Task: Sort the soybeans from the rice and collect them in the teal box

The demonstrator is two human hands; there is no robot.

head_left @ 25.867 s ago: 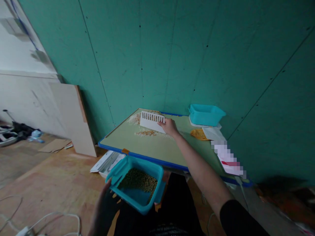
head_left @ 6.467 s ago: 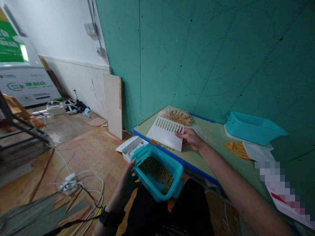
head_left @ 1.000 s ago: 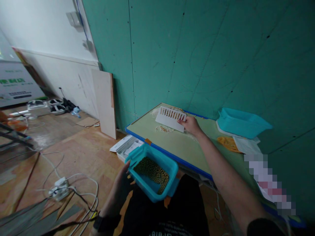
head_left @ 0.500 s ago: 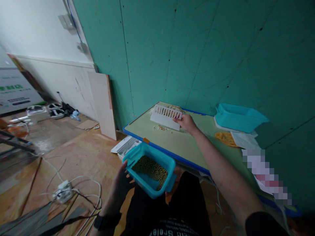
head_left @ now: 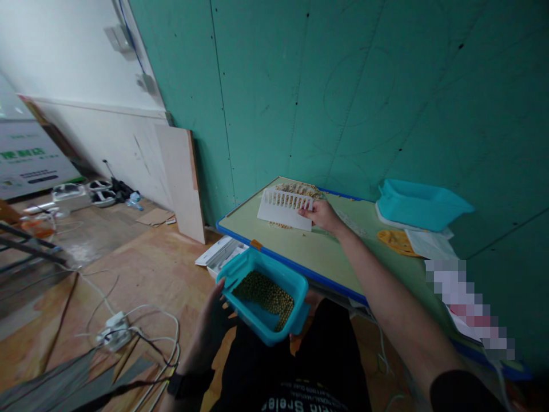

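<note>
My right hand (head_left: 325,216) is closed on the right end of a white slotted plate (head_left: 283,216). The plate stands tilted over the pale green tabletop (head_left: 330,252), its row of slots along the upper edge. Yellowish beans (head_left: 298,187) lie scattered behind it, and a few show along its lower edge. Below the table's near edge, my left hand (head_left: 218,315) holds the left side of a teal bin (head_left: 250,327), with its thumb at the rim and fingers against the wall. Inside the bin are small round beans (head_left: 274,297), darker to the left and yellowish to the right.
At the table's right end stand another teal bin (head_left: 422,206), an orange glove (head_left: 397,241) and a white cloth (head_left: 431,243). A green wall (head_left: 343,103) rises behind. A white box (head_left: 223,254) sits below the table's left edge. Cables and a power strip (head_left: 115,332) lie on the floor.
The slotted plate in my right hand has shifted slightly left and towards me, covering most of the beans at its near side. My left hand still holds the bin.
</note>
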